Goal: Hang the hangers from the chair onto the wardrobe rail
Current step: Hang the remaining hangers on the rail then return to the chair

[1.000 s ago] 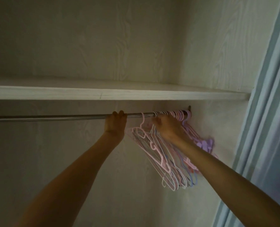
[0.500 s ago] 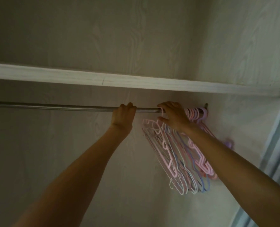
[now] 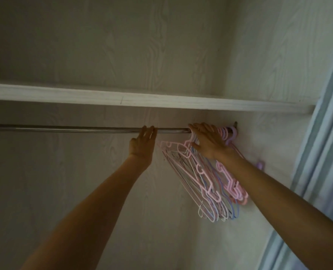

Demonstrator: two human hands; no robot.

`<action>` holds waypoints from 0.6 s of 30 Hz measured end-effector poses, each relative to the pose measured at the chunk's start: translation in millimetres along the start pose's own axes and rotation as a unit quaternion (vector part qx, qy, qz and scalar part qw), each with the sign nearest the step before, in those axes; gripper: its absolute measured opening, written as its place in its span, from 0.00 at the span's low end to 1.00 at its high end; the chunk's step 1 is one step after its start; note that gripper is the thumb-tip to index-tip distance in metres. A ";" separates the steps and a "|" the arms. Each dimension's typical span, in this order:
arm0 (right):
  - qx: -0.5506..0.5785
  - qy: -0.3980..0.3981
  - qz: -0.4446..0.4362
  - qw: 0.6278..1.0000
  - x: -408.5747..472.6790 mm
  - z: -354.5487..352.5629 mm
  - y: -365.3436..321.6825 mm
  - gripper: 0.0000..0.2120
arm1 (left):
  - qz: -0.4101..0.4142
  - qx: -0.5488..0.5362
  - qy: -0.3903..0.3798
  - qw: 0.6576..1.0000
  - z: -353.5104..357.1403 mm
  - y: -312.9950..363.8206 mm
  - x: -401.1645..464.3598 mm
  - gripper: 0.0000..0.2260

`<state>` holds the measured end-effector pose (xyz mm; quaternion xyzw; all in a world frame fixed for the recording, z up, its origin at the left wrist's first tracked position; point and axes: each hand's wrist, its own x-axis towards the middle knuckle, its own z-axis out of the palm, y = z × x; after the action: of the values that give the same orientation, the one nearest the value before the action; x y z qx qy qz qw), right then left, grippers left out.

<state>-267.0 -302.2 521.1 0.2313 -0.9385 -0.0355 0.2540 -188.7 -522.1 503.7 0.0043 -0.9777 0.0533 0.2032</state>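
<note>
Your left hand [image 3: 142, 146] fingers extended against the metal wardrobe rail [image 3: 64, 128], right hand [image 3: 208, 142] spread over pastel hangers [image 3: 206, 180], white shelf [image 3: 161, 100] overhead, no writing visible

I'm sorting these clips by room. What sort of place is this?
Most likely the inside of a built-in wardrobe: a metal hanging rail under a pale wood-grain shelf, with a bunch of pink, white and blue plastic hangers hooked at its right end.

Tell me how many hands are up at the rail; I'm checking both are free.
2. The left hand touches the bare rail mid-span; the right hand presses on the hangers bunched at the rail's right end.
</note>
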 end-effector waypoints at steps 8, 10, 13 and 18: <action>0.007 -0.026 0.009 1.000 -107.7 -33.8 -12.0 0.22 | 0.035 -0.100 0.037 0.994 -5.3 31.3 -59.9 0.27; 0.031 -0.037 0.040 0.998 -147.3 -35.5 -13.9 0.13 | 0.072 -0.118 0.023 0.990 -2.2 45.7 -82.8 0.22; 0.087 -0.074 0.119 0.986 -227.6 -40.8 -17.0 0.08 | 0.139 -0.135 -0.046 0.980 5.3 81.6 -124.4 0.19; 0.151 -0.196 0.247 0.937 -350.7 -45.2 -13.6 0.09 | 0.205 -0.182 -0.123 0.954 23.6 152.3 -181.3 0.15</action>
<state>28.9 -153.5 396.5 0.0162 -0.9915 0.1257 0.0282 -36.3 -375.6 394.5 -0.2273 -0.9679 -0.0862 0.0638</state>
